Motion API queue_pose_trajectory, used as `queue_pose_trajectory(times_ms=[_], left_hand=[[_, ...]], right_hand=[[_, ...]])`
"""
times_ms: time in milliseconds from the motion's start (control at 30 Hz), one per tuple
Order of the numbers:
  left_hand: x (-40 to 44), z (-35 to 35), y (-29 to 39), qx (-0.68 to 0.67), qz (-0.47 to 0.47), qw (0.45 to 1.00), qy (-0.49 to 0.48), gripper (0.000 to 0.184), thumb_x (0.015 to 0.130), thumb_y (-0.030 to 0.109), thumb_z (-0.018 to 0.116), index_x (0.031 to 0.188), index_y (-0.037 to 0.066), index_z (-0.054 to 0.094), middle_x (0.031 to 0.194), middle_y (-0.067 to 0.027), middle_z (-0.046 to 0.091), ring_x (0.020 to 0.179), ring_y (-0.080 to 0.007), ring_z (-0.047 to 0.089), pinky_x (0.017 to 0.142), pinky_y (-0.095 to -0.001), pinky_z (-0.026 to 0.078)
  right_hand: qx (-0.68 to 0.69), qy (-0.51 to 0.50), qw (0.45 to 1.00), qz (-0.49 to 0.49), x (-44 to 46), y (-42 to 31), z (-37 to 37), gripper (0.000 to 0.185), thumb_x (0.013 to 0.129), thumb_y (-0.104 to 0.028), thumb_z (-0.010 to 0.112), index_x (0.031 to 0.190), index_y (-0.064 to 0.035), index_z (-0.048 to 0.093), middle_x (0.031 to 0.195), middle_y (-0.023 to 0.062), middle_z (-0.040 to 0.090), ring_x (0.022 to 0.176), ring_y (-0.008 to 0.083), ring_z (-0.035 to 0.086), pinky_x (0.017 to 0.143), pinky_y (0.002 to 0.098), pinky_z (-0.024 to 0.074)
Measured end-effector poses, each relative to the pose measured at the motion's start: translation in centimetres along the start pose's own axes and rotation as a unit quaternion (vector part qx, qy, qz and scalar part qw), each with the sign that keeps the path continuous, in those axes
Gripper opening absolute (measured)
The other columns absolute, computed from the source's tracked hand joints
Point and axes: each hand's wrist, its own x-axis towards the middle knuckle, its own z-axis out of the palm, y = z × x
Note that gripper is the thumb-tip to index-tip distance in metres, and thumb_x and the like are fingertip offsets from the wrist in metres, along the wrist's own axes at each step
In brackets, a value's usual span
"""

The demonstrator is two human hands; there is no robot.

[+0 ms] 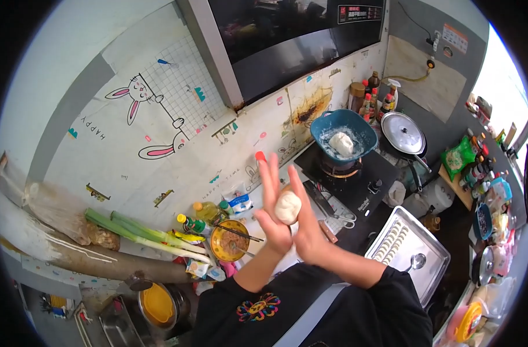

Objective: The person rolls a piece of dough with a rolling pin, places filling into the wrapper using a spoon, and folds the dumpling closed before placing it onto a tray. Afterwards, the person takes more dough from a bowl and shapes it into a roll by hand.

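Observation:
A pale ball of dough is held up between my two palms. My left hand presses it from the left, fingers stretched upward and thumb pointing out to the side. From the right side my right hand presses against it, its fingers also straight. The heels of both hands come close together below the dough. Left of my hands stands a yellow-rimmed bowl of brownish filling with chopsticks across it. A larger lump of dough lies in a teal basin on the stove.
A metal tray at the right holds several dumplings in rows and a spoon. Behind it is a lidded pan. Scallions and oil bottles lie left. A cleaver and scissors are near the stove.

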Motion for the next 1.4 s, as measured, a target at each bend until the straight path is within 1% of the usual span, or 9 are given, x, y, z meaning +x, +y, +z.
queue_pose_trajectory(times_ms=[200, 267, 333, 400, 733, 833, 967, 1300, 1400], left_hand=[[1.6, -0.6, -0.1, -0.004, -0.008, 1.0, -0.005, 0.097, 0.084, 0.075, 0.007, 0.147, 0.002, -0.002, 0.155, -0.0148, -0.002, 0.143, -0.0273, 0.0, 0.113, -0.042, 0.0], [-0.6, 0.2, -0.9, -0.034, 0.026, 0.994, -0.097, 0.094, 0.087, 0.071, 0.009, 0.146, 0.001, -0.005, 0.154, -0.0155, -0.004, 0.143, -0.0297, -0.002, 0.113, -0.0447, -0.003], [-3.0, 0.8, -1.8, 0.044, 0.06, 0.99, -0.123, 0.098, 0.085, 0.073, 0.005, 0.143, -0.004, -0.011, 0.152, -0.0191, -0.012, 0.142, -0.0303, -0.008, 0.112, -0.0432, -0.006], [-4.4, 1.5, -2.3, 0.095, 0.088, 0.983, -0.13, 0.101, 0.083, 0.075, 0.003, 0.143, -0.004, -0.013, 0.152, -0.0197, -0.014, 0.141, -0.0304, -0.011, 0.112, -0.0426, -0.007], [3.1, -1.6, 1.6, 0.012, 0.003, 0.999, 0.038, 0.103, 0.078, 0.081, 0.007, 0.147, 0.006, -0.007, 0.155, -0.0115, -0.006, 0.142, -0.031, -0.006, 0.112, -0.0454, -0.006], [-0.7, -1.3, 0.0, 0.028, 0.013, 0.99, -0.135, 0.104, 0.078, 0.081, 0.005, 0.146, 0.004, -0.011, 0.153, -0.0171, -0.013, 0.142, -0.0309, -0.008, 0.111, -0.0462, -0.007], [-5.2, 0.7, -0.7, 0.121, 0.053, 0.975, -0.179, 0.096, 0.085, 0.072, 0.005, 0.143, -0.002, -0.015, 0.151, -0.0209, -0.016, 0.141, -0.0321, -0.011, 0.112, -0.0446, -0.007], [2.7, -2.5, 0.1, 0.002, -0.039, 0.998, 0.048, 0.097, 0.082, 0.077, 0.007, 0.147, 0.006, -0.007, 0.154, -0.0187, -0.006, 0.142, -0.0311, -0.002, 0.112, -0.0448, -0.004], [-0.6, -1.4, -1.7, 0.0, 0.017, 0.99, -0.14, 0.096, 0.084, 0.075, 0.007, 0.146, 0.003, -0.008, 0.153, -0.0185, -0.01, 0.142, -0.0311, -0.006, 0.112, -0.0441, -0.004]], right_hand=[[0.002, 0.018, 0.999, -0.039, -1.8, 0.3, 1.1, 0.103, 0.084, -0.073, 0.029, 0.144, 0.0052, 0.001, 0.151, 0.027, 0.0, 0.141, 0.0408, 0.003, 0.112, 0.0472, 0.006], [0.008, 0.016, 0.999, 0.041, 0.6, -0.2, -1.3, 0.079, 0.095, -0.057, 0.023, 0.147, -0.0009, 0.005, 0.155, 0.0125, 0.006, 0.142, 0.0259, 0.008, 0.114, 0.0382, 0.0043], [0.104, 0.012, 0.994, 0.022, 2.5, 1.4, -3.5, 0.085, 0.091, -0.066, 0.018, 0.147, -0.0027, 0.008, 0.155, 0.0118, 0.007, 0.142, 0.0253, 0.007, 0.113, 0.0381, 0.0015], [0.163, 0.052, 0.977, 0.124, 4.2, 0.2, -4.0, 0.093, 0.086, -0.073, 0.012, 0.147, -0.0022, 0.008, 0.155, 0.0124, 0.008, 0.142, 0.0251, 0.007, 0.113, 0.0373, -0.0001], [-0.015, -0.055, 0.997, -0.054, -2.5, -0.8, 1.6, 0.106, 0.083, -0.074, 0.03, 0.144, 0.0065, -0.003, 0.149, 0.0304, -0.004, 0.14, 0.0437, -0.003, 0.111, 0.051, 0.0017], [0.063, 0.0, 0.997, 0.052, -0.2, -0.4, -0.4, 0.091, 0.09, -0.062, 0.031, 0.146, 0.002, -0.001, 0.154, 0.0179, 0.0, 0.143, 0.0266, 0.001, 0.113, 0.0407, 0.0038], [0.127, 0.012, 0.988, 0.081, 2.3, 0.9, -3.5, 0.086, 0.089, -0.066, 0.023, 0.148, -0.0039, 0.01, 0.154, 0.0133, 0.01, 0.143, 0.0263, 0.006, 0.113, 0.0387, 0.0067], [0.024, -0.053, 0.998, -0.014, -3.7, 0.3, 1.7, 0.11, 0.081, -0.075, 0.032, 0.142, 0.0084, -0.007, 0.15, 0.0286, -0.008, 0.141, 0.0391, -0.006, 0.112, 0.0464, 0.0023], [0.067, -0.002, 0.997, 0.046, -1.4, 1.1, 0.4, 0.104, 0.083, -0.073, 0.027, 0.144, 0.0044, -0.005, 0.152, 0.0219, -0.004, 0.142, 0.0321, -0.002, 0.113, 0.0429, 0.0044]])
